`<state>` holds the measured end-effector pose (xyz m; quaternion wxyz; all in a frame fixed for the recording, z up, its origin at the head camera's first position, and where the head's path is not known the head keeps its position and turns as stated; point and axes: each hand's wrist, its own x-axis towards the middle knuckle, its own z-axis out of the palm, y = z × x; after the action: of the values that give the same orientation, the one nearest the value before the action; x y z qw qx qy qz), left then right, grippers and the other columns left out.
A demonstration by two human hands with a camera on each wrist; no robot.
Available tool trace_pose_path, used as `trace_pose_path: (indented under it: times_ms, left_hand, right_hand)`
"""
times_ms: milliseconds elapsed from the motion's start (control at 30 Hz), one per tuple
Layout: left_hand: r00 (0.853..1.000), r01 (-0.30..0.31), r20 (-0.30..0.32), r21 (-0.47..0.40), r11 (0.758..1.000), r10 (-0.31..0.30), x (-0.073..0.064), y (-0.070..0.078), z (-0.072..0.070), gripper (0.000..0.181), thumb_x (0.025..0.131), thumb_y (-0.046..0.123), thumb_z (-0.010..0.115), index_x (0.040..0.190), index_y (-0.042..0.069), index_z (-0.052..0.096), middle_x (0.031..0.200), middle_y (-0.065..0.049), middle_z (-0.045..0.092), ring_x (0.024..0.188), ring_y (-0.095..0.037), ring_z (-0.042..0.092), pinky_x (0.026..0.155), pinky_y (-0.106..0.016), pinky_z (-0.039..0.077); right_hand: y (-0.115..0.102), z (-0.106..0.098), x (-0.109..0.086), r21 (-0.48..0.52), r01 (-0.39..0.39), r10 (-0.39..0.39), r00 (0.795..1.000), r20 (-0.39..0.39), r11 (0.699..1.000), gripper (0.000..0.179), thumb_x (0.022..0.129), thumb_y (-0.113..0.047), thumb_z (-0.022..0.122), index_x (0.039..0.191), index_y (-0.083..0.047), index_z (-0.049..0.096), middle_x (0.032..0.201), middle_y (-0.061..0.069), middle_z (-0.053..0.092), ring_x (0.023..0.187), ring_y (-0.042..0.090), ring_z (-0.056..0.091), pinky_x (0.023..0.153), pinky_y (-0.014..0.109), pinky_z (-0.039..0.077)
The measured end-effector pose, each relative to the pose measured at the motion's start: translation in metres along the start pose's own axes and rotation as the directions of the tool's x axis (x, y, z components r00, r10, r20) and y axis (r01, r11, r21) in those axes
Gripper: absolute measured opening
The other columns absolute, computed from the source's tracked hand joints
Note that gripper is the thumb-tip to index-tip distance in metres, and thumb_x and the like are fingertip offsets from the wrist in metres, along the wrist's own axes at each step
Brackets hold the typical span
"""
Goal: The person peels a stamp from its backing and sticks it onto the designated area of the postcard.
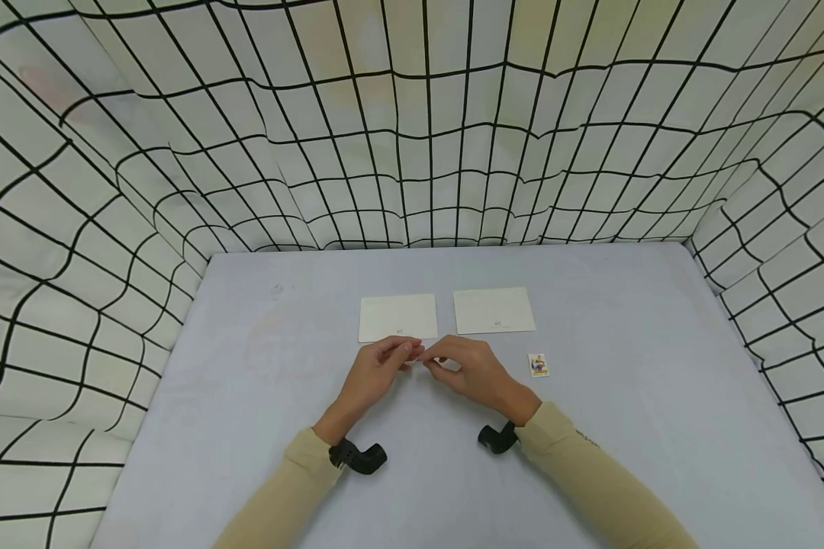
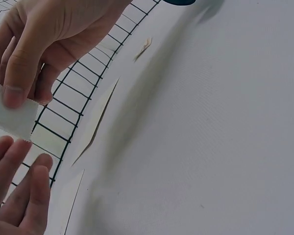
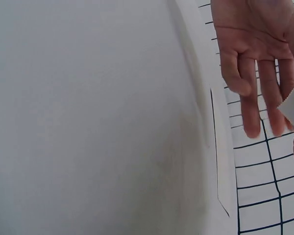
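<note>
My right hand (image 1: pixel 477 372) pinches a small stamp (image 2: pixel 13 116) between thumb and fingers, its pale side and toothed edges showing in the left wrist view. My left hand (image 1: pixel 374 374) is just beside it, fingers extended; their tips are right at the stamp's lower edge in the left wrist view (image 2: pixel 24 196). Both hands meet above the white table, in front of two white rectangular papers. A second stamp (image 1: pixel 539 364) with a colourful picture lies face up to the right of my right hand.
The left white paper (image 1: pixel 398 314) and the right white paper (image 1: pixel 494 311) lie side by side on the white table (image 1: pixel 625 396), small print near their front edges. White walls with a black grid (image 1: pixel 426 137) stand around the table's back and sides.
</note>
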<state>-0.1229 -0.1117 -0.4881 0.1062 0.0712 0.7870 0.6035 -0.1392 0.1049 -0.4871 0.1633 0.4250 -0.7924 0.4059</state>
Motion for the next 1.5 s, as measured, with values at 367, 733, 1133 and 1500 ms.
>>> trace_pose_path:
  times_ms: [367,733,1133,1500]
  left_hand:
    - [0.997,-0.071,0.012,-0.037,0.997,0.072,-0.009,0.005,0.003,0.031,0.108,0.022,0.057,0.127,0.003,0.072,0.123,-0.019,0.075,0.097,-0.028,0.074,0.087,-0.024,0.060]
    - [1.000,0.012,-0.017,-0.074,0.997,-0.013,-0.011,0.002,0.004,0.028,0.099,0.015,0.070,0.124,0.002,0.074,0.114,-0.022,0.078,0.090,-0.036,0.079,0.081,-0.025,0.062]
    - [0.993,0.057,-0.103,-0.088,0.995,-0.066,-0.008,-0.002,0.010,0.025,0.096,0.011,0.073,0.117,-0.001,0.076,0.106,-0.024,0.078,0.081,-0.030,0.078,0.073,-0.024,0.062]
    - [0.987,0.078,-0.135,-0.067,0.995,-0.087,-0.006,-0.005,0.013,0.025,0.095,0.013,0.074,0.117,0.001,0.076,0.104,-0.021,0.079,0.076,-0.025,0.077,0.071,-0.022,0.058]
  right_hand:
    - [0.001,0.003,-0.004,0.109,-0.160,0.167,0.985,-0.051,0.981,0.018,0.088,-0.003,0.080,0.104,-0.010,0.077,0.095,0.004,0.080,0.078,0.010,0.071,0.071,0.021,0.060]
    - [-0.002,0.004,-0.006,0.189,-0.387,0.395,0.919,-0.003,0.903,0.021,0.089,-0.009,0.082,0.109,-0.009,0.077,0.100,0.006,0.079,0.083,0.016,0.077,0.074,0.023,0.063]
    - [-0.004,0.007,-0.006,0.219,-0.533,0.534,0.843,0.058,0.817,0.022,0.088,-0.015,0.083,0.109,-0.011,0.078,0.092,0.006,0.078,0.079,0.012,0.076,0.070,0.020,0.060]
    - [-0.001,0.004,-0.008,0.210,-0.456,0.467,0.884,-0.005,0.865,0.022,0.088,-0.012,0.083,0.108,-0.007,0.076,0.093,0.006,0.078,0.080,0.013,0.074,0.074,0.027,0.063]
